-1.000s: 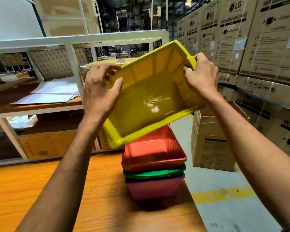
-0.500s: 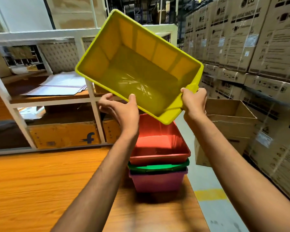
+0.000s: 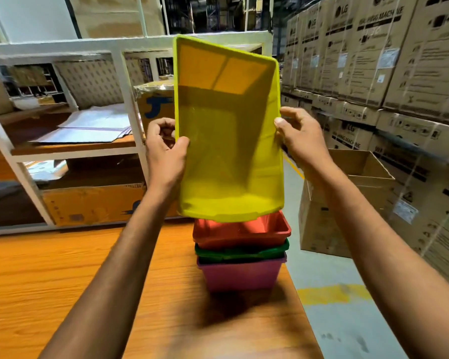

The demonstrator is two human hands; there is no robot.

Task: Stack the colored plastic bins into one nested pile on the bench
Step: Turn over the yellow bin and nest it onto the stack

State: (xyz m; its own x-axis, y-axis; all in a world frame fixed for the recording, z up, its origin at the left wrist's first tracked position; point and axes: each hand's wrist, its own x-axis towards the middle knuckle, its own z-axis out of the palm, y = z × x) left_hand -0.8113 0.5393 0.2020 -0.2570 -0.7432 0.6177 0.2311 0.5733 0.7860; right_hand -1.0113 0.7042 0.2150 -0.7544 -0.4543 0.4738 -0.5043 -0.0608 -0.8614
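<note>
A warehouse: stacked appliance cartons (image 3: pixel 389 55), white metal racking (image 3: pixel 125 104), a painted floor line (image 3: pixel 332 294)

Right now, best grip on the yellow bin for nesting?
Pinch the yellow bin by both long rims mid-length, left hand from its left, right hand from its right. It is tipped on end, open face toward camera, both lips exposed.

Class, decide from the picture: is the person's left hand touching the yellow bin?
Touching. The head view shows the left hand pinching the left rim of the yellow bin, with the thumb on the inner face and the fingers curled behind.
</note>
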